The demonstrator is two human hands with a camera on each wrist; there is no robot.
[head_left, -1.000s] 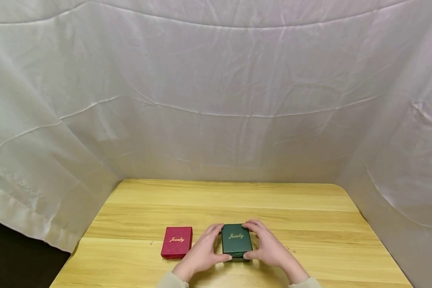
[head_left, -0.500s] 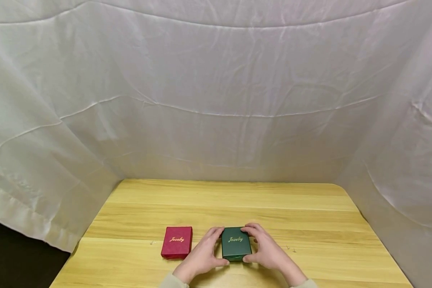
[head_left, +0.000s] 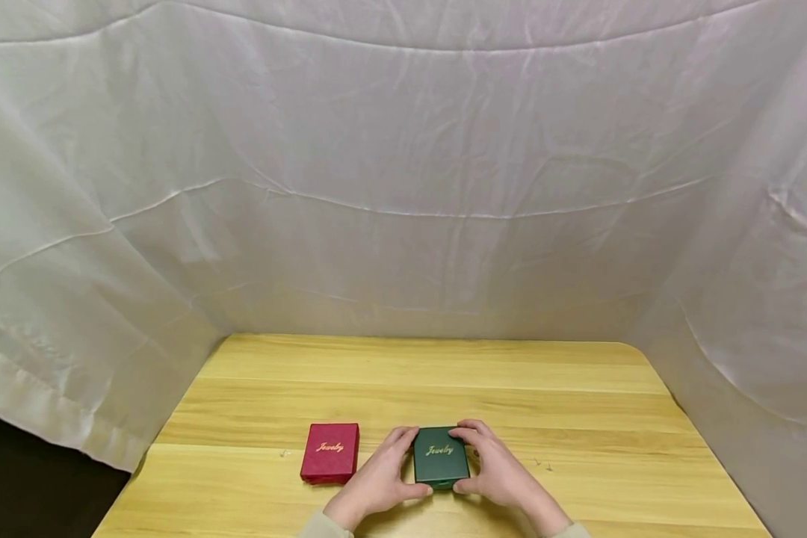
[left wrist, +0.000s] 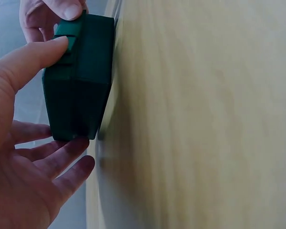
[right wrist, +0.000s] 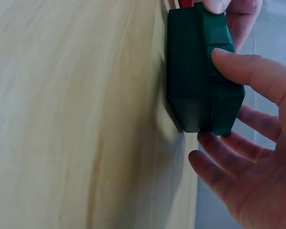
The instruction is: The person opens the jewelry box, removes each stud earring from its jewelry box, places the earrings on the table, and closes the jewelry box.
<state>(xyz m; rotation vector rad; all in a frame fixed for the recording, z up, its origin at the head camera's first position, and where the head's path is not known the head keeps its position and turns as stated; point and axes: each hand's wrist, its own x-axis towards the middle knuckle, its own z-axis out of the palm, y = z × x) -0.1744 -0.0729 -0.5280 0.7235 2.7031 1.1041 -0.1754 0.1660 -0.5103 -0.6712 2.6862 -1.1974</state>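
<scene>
A dark green jewelry box point(head_left: 441, 457), with gold "Jewelry" lettering on its lid, is between the two hands near the front of the table. My left hand point(head_left: 379, 472) grips its left side, thumb at the front face and fingertips toward the back. From the other side my right hand point(head_left: 499, 467) holds it the same way. In the left wrist view the green box point(left wrist: 86, 81) shows its lid closed, with the left thumb point(left wrist: 40, 57) by the front latch. The right wrist view shows the right thumb point(right wrist: 250, 71) pressing on that ribbed latch point(right wrist: 218, 36).
A red jewelry box point(head_left: 330, 453) with the same gold lettering lies to the left of the left hand. Tiny thin objects point(head_left: 543, 465) lie on the wooden table point(head_left: 430, 373) right of the hands, another point(head_left: 285, 453) left of the red box. A pale curtain point(head_left: 403, 246) surrounds the table.
The lid of the green box has come slightly down and toward me, and less of the front face shows. Both hands have shifted slightly with it. The red box stays put.
</scene>
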